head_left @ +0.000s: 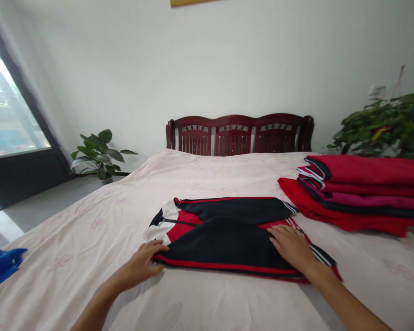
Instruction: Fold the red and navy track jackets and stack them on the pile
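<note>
A zip-up jacket (227,236) in navy, red and white lies front up on the bed, its collar to the left. Both navy sleeves with red piping are folded inward across its front, and the striped hem points right. At the near shoulder, my left hand (148,257) has its fingers over the edge and the thumb below, with the jacket's corner between them. My right hand (293,246) rests flat on the sleeve end near the hem, fingers stretched out and palm down.
A pale pink sheet (72,276) covers the bed. Folded red, magenta and navy clothes (369,193) are stacked at the right. Blue cloth (2,269) lies at the left edge. Behind stand a dark wooden headboard (239,135) and two potted plants (98,154).
</note>
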`<state>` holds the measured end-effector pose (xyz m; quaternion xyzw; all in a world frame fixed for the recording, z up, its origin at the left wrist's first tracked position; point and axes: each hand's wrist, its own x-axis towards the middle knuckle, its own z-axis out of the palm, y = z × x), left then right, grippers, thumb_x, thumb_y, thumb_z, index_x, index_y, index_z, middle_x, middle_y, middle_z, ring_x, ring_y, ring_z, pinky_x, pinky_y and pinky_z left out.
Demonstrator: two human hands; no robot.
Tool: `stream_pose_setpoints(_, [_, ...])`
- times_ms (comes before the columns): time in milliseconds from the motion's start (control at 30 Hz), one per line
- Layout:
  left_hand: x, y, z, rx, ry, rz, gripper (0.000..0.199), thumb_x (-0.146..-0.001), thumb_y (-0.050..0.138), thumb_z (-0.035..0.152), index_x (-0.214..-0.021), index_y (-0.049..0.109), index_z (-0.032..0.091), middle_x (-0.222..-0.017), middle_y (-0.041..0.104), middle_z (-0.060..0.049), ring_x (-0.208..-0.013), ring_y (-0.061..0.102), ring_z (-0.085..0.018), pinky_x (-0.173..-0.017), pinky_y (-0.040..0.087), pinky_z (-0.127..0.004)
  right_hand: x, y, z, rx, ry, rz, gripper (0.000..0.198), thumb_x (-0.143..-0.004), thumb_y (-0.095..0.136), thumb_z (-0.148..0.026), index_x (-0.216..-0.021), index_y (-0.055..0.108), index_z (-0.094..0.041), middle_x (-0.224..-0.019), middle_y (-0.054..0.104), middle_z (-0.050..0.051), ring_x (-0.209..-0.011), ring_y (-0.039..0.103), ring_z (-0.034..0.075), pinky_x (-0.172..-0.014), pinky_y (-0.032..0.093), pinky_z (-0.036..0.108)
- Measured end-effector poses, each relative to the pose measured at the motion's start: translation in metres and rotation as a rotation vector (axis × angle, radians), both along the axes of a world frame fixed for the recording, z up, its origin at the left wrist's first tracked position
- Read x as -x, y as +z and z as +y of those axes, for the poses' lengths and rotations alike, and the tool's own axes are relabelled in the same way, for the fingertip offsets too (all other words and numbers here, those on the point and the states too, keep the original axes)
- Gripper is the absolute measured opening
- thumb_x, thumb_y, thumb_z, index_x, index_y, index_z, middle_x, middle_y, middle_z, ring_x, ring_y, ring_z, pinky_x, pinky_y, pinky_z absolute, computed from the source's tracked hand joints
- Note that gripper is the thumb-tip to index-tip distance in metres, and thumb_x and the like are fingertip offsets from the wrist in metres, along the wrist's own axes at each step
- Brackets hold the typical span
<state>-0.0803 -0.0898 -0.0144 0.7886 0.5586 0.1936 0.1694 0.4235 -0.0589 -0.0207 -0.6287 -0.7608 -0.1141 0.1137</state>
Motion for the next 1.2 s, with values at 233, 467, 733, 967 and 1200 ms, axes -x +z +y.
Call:
stream_pose_setpoints(233, [-0.038, 0.037, 0.072, -0.160, 0.205, 0.209, 0.024, -0.091, 0.052, 0.032, -0.098, 0.074, 0.024, -0.108, 0.074, -0.004, -0.104, 0.066, -0.024, -0.093, 0.049, -0.034, 0.111, 0.039, 0.016, 0.000, 0.256, 0.192, 0.026, -0.096, 0.046, -0.023, -0.102, 0.071, -0.024, -0.106, 0.071, 0.004, -0.101, 0.060, 0.020, -0.091, 0.043, 0.032])
stream_pose_setpoints(467, [-0.084, 0.030, 0.142, -0.235, 0.088, 0.363, 0.041, -0.087, 0.056, 0.014, -0.126, 0.061, 0.026, -0.128, 0.063, -0.009, -0.117, 0.057, -0.024, -0.103, 0.042, -0.039, 0.200, 0.032, 0.054, 0.022, 0.335, 0.098, 0.028, -0.095, 0.054, -0.039, -0.111, 0.068, -0.021, -0.112, 0.066, 0.009, -0.106, 0.054, 0.025, -0.093, 0.042, 0.038])
stream_pose_setpoints(733, [-0.086, 0.014, 0.176, -0.185, 0.097, 0.421, 0.031, -0.090, 0.043, 0.008, -0.108, 0.066, 0.019, -0.115, 0.067, -0.013, -0.111, 0.062, -0.023, -0.094, 0.046, -0.037, 0.192, 0.010, 0.062, 0.090, 0.317, 0.079, 0.028, -0.099, 0.045, -0.041, -0.108, 0.066, -0.024, -0.107, 0.064, 0.007, -0.100, 0.056, 0.023, -0.085, 0.044, 0.036])
stream_pose_setpoints(967, [-0.098, 0.028, 0.183, -0.139, 0.132, 0.410, 0.031, -0.093, 0.040, 0.014, -0.099, 0.071, 0.018, -0.105, 0.070, -0.014, -0.101, 0.067, -0.024, -0.089, 0.049, -0.035, 0.182, 0.013, 0.056, 0.124, 0.354, 0.147, 0.028, -0.098, 0.046, -0.036, -0.115, 0.066, -0.026, -0.112, 0.064, 0.007, -0.105, 0.057, 0.021, -0.092, 0.044, 0.034])
stream_pose_setpoints(1200, [-0.129, 0.002, 0.142, -0.123, -0.063, 0.388, 0.048, -0.098, 0.044, 0.045, -0.143, 0.050, 0.031, -0.149, 0.051, -0.008, -0.139, 0.045, -0.028, -0.111, 0.037, -0.045, 0.149, 0.022, 0.032, 0.096, 0.153, 0.187, 0.051, -0.099, 0.044, -0.039, -0.144, 0.050, -0.018, -0.152, 0.047, 0.013, -0.142, 0.038, 0.029, -0.119, 0.023, 0.048])
